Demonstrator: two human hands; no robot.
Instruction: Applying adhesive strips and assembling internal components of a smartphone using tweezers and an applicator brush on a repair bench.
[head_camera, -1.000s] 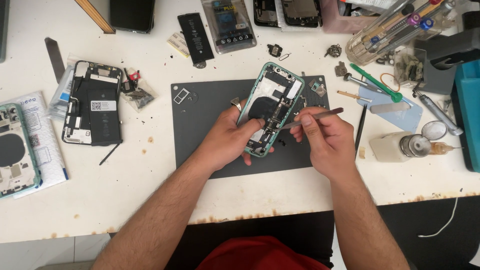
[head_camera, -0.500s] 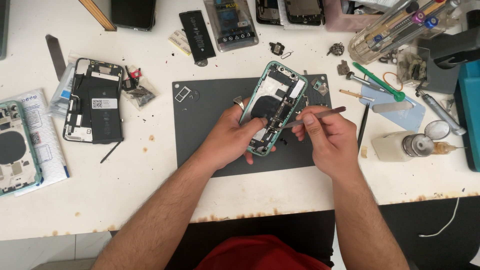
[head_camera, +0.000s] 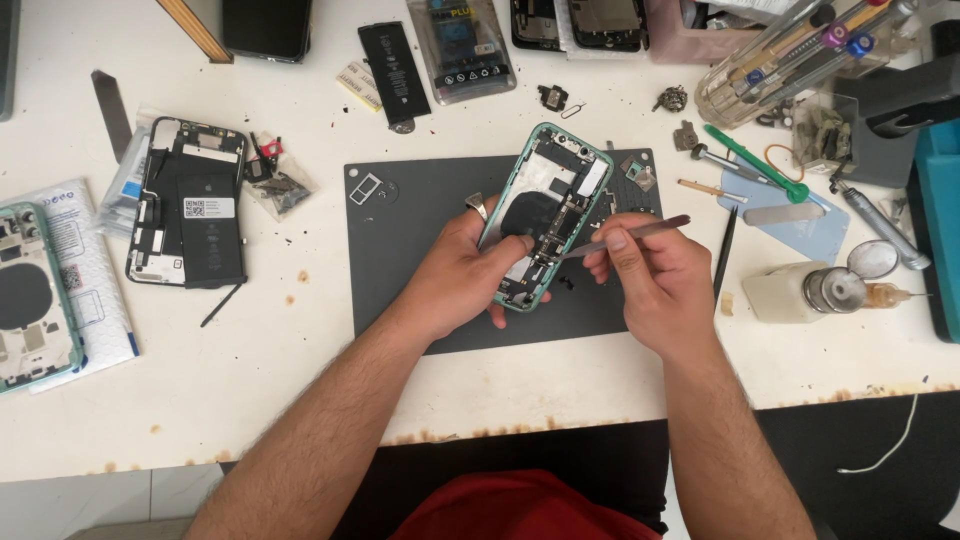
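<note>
Left hand (head_camera: 470, 265) grips the opened green phone (head_camera: 548, 215) while right hand (head_camera: 655, 280) pinches tweezers (head_camera: 625, 236) at 3 o'clock, parts inside not yet removed.

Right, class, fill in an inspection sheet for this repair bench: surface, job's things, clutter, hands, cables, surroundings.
Surface: white stained tabletop with a dark grey rectangular work mat.
Job's things: opened green-framed phone, tilted above the mat; thin grey metal tweezers, tips at its lower internals.
Clutter: black opened phone body, loose black flat battery, green-handled screwdriver, small bottle with metal cap, clear holder of tools.
Hands: left hand grips the phone; right hand holds the tweezers.
Cables: white cord hanging below the table edge.
Surroundings: teal box edge at right; red garment below.
</note>
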